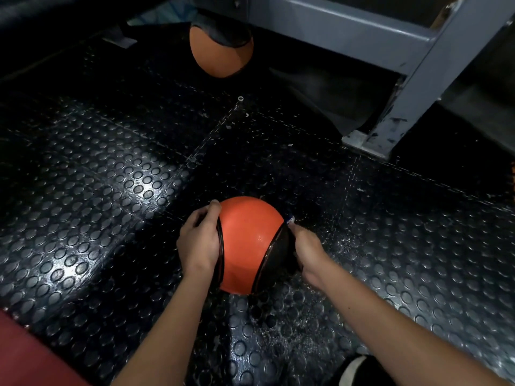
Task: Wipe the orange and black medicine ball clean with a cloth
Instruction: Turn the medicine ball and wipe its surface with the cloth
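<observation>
Fingers [214,207] curl around smooth round medicine ball [250,240].

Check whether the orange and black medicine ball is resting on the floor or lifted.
Cannot tell: the orange and black medicine ball sits low between the left hand and right hand, its underside hidden.
</observation>
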The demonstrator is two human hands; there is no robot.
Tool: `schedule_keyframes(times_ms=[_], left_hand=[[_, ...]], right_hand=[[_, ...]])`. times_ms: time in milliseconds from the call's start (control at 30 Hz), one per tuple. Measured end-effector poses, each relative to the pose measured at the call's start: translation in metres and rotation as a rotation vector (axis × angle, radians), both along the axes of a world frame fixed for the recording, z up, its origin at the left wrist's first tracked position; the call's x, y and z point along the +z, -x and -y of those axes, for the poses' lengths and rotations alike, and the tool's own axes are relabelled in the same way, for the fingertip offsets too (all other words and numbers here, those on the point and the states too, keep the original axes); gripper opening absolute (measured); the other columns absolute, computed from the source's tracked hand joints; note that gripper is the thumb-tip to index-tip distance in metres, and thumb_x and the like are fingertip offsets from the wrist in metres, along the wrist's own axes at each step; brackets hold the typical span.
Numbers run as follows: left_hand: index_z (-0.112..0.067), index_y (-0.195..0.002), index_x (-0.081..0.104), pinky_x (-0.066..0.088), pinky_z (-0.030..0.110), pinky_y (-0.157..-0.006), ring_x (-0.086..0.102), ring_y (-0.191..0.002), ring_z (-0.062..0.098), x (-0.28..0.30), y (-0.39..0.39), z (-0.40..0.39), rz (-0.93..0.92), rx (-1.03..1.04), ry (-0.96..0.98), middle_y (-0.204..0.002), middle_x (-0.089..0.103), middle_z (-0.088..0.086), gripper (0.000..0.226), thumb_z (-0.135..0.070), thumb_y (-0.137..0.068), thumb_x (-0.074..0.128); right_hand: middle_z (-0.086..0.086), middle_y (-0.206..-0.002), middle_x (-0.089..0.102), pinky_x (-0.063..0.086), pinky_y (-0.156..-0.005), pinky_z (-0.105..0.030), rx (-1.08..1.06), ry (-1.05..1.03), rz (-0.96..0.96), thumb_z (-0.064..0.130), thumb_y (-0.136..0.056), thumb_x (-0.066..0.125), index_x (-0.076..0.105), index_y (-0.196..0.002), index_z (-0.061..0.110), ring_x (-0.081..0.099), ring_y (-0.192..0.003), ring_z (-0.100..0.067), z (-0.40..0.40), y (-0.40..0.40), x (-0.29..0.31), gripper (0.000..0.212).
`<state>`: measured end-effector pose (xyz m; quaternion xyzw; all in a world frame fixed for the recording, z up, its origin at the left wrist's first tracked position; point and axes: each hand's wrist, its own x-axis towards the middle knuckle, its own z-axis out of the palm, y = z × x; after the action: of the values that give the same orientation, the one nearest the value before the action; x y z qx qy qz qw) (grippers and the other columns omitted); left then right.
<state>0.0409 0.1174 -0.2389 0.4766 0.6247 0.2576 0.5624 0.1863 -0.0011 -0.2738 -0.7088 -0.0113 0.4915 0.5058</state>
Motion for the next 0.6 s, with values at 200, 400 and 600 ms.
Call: schedule_keyframes(times_ms=[200,400,600], left_hand=[[-0.034,-0.108,0.075,0.045,0.036,-0.085,0.064,-0.104,0.024,0.001,-0.003,0.000,-0.015,0.005,0.003,-0.109,0.072,-0.002,0.038,-0.065,-0.091,0.061],[-0.035,-0.111,0.074,0.047,0.037,-0.085,0.065,-0.102,0.023,-0.001,-0.002,0.001,-0.001,0.016,0.020,-0.109,0.072,-0.001,0.040,-0.066,-0.090,0.062],[-0.037,-0.105,0.074,0.050,0.039,-0.089,0.065,-0.105,0.025,0.000,-0.008,0.000,-0.015,0.012,0.005,-0.112,0.072,-0.002,0.036,-0.067,-0.089,0.063]], right_hand=[[0.009,-0.125,0.066,0.047,-0.102,-0.035,-0.077,-0.230,0.401,0.039,-0.107,0.042,0.062,-0.128,0.038,0.061,-0.115,-0.014,-0.011,0.014,0.012,0.029],[0.020,-0.143,0.048,0.031,-0.110,-0.024,0.141,-0.188,0.563,0.043,-0.110,0.035,0.048,-0.148,0.036,0.042,-0.132,0.001,-0.019,0.022,0.027,0.041],[0.018,-0.115,0.066,0.044,-0.093,-0.018,0.033,-0.189,0.349,0.043,-0.109,0.038,0.064,-0.125,0.036,0.060,-0.107,0.006,-0.015,0.010,0.017,0.030]])
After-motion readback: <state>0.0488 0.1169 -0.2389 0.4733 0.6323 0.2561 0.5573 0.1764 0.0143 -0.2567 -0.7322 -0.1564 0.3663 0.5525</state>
